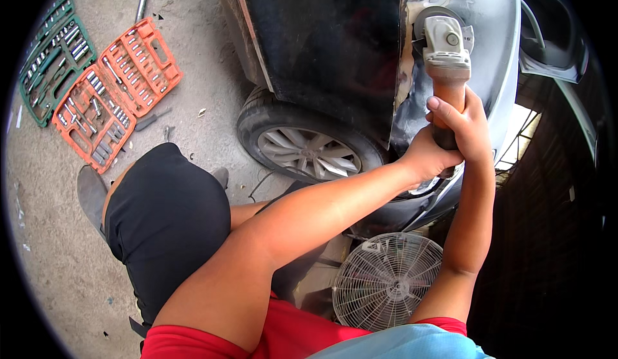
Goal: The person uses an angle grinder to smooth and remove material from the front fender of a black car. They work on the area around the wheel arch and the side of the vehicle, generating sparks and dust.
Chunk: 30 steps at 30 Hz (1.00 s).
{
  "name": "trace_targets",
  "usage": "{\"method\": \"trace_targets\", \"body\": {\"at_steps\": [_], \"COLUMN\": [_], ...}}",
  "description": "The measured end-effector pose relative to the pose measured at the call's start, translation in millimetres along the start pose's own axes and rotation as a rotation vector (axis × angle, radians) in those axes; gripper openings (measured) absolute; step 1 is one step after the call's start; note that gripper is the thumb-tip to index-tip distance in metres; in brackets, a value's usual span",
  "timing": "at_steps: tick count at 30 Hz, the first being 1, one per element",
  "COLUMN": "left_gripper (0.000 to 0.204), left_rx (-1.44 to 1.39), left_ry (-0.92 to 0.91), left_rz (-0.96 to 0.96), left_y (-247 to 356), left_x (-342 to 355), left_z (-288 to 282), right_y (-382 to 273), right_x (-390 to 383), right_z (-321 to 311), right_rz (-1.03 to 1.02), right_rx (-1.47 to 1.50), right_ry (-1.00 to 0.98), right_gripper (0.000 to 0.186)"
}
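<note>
An angle grinder [449, 63] with an orange body and a pale metal head is held in both my hands. My left hand [425, 156] wraps round the lower end of its body. Just above and to the right, my right hand [473, 124] grips the same body, its thumb laid along the side. The grinder's round disc [428, 18] lies at a dark car's body panel [486, 56], beside a patch of stripped, scuffed paint [408, 56]. Whether the disc touches the metal or spins, I cannot tell.
Below the panel is the car's wheel [309, 150]. A round wire-caged fan [399, 288] stands near my right arm. On the concrete at left lie an open orange socket case [132, 69], a green tool case [58, 56] and a metal-shafted tool [143, 1].
</note>
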<state>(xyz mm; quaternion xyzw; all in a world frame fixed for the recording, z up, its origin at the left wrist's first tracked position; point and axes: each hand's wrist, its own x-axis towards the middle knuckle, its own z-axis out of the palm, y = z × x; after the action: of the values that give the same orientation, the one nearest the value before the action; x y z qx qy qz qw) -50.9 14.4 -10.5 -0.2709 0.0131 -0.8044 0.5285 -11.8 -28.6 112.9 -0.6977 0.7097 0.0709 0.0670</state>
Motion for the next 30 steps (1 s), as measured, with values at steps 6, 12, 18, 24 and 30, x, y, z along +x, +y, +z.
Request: {"method": "trace_targets", "body": {"at_steps": [6,12,18,24,30], "left_gripper": [0.027,0.023,0.026,0.033,0.035], "left_rx": [0.033,-0.064,-0.005,0.027,0.050], "left_ry": [0.106,0.038,0.018,0.073,0.079], "left_rz": [0.057,0.004,-0.016,0.012,0.024], "left_y": [1,14,15,16,21], "left_x": [-1,-1,-1,-1,-3], "left_z": [16,6,6,24,27], "right_y": [-9,-16,-17,-8,-28], "right_x": [-1,11,5,-3,5], "right_z": [-2,7,8,-10,-7], "right_rz": [0.004,-0.027,-0.032,-0.009,-0.003], "right_rx": [0.000,-0.082,-0.013,0.009,-0.071], "right_ry": [-0.011,-0.042,0.001,0.066,-0.028], "right_gripper": [0.051,0.056,0.055,0.048,0.050]}}
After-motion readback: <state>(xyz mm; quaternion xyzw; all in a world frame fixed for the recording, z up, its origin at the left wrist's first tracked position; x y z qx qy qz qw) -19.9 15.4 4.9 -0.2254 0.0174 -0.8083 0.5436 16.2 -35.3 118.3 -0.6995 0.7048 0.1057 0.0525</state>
